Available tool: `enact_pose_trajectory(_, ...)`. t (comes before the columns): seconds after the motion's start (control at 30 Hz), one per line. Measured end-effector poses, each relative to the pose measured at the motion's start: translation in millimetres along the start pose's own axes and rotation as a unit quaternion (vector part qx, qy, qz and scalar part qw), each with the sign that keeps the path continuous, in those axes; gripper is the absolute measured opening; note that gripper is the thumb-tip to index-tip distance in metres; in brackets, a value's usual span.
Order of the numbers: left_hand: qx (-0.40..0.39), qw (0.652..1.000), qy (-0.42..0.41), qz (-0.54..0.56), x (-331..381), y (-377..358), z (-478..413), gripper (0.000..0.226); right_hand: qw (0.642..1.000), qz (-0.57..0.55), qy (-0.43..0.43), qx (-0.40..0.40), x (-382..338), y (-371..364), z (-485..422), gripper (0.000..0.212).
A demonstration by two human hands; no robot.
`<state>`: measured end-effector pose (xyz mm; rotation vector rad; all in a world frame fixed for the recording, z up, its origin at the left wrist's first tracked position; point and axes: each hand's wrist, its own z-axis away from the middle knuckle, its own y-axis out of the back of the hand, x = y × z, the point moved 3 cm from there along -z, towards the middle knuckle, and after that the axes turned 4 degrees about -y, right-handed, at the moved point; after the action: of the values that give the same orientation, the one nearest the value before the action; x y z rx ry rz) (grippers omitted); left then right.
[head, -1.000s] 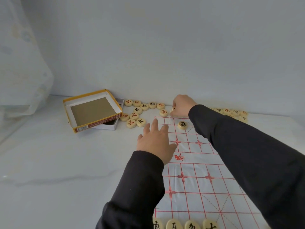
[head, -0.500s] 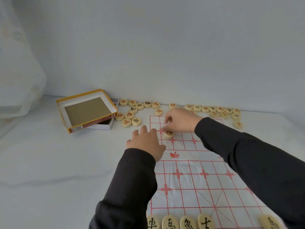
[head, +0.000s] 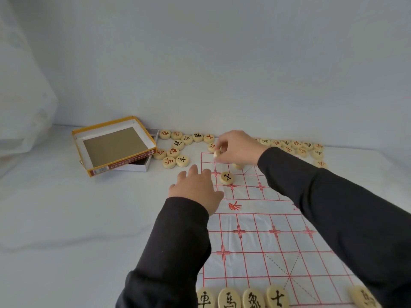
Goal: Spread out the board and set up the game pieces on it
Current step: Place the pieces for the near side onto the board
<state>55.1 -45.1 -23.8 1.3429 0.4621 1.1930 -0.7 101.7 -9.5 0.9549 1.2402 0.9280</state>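
Pinched betw. thumb & fingertips of the R hand (head: 239, 147), a pale game piece (head: 217, 153) hung just above the far-left corner of the board (head: 255, 241); on my feed I couldn't read its face. L hand (head: 195, 190) lay palm down, fingers straight, holding nothing, across the board's left edge. Board was spread on the white table (head: 66, 218), red grid up. One black-marked piece (head: 227, 178) lay on the grid just right of the L fingertips, apart from both hands. Another piece (head: 238, 166) showed partly under the R hand on the far rows, marking hidden. Near row (head: 253, 300) had four black-marked pieces side by side at bottom left, plus one more (head: 364, 298) at bottom right, partly cut by the sleeve. Loose pieces, red & black mixed, lay off the board beyond its far edge: one cluster (head: 178, 143) to the left, a second cluster (head: 297, 143) to the right, behind the R wrist. Left of those, the yellow-rimmed box lid (head: 115, 145) rested tilted, open side up, on the grey box base (head: 140, 166).
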Motion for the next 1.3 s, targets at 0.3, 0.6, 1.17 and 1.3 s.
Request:
enact_pose_trajectory(0.3,0.004,1.000,-0.012,0.011,1,-5,-2,0.058,0.997,0.047,-0.057,0.006,26,16,19,0.029)
enact_pose_trajectory(0.6,0.075,0.997,-0.007,-0.006,17,-17,-39,0.062,0.995,0.034,-0.091,0.027,33,-5,21,0.024)
enact_pose_trajectory(1.17,0.031,0.978,-0.100,-0.183,33,-22,-32,0.045,0.994,-0.035,-0.025,0.098,26,5,143,0.028)
enact_pose_trajectory(1.3,-0.003,0.980,-0.094,-0.178,21,-17,-15,0.036,0.994,-0.057,-0.042,0.088,27,2,179,0.031)
